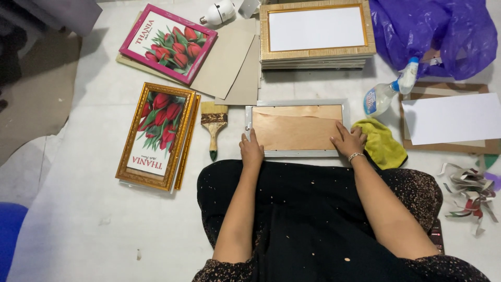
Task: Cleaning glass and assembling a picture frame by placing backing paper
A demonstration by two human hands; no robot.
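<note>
I see one label, a small blue, red and white panel point(371, 97) on the clear plastic spray bottle point(389, 90) lying right of centre; far right, a crumpled purple plastic bag point(459, 31).

A silver-edged picture frame point(296, 153) is laid face down and flat on the white floor covering point(94, 219), long side across. Its opening is filled by a brown backing board point(295, 128), slightly creased

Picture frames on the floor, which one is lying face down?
The silver-edged frame under both hands, left hand and right hand, shows its brown backing board. The gold frame and pink frame show red tulips.
</note>
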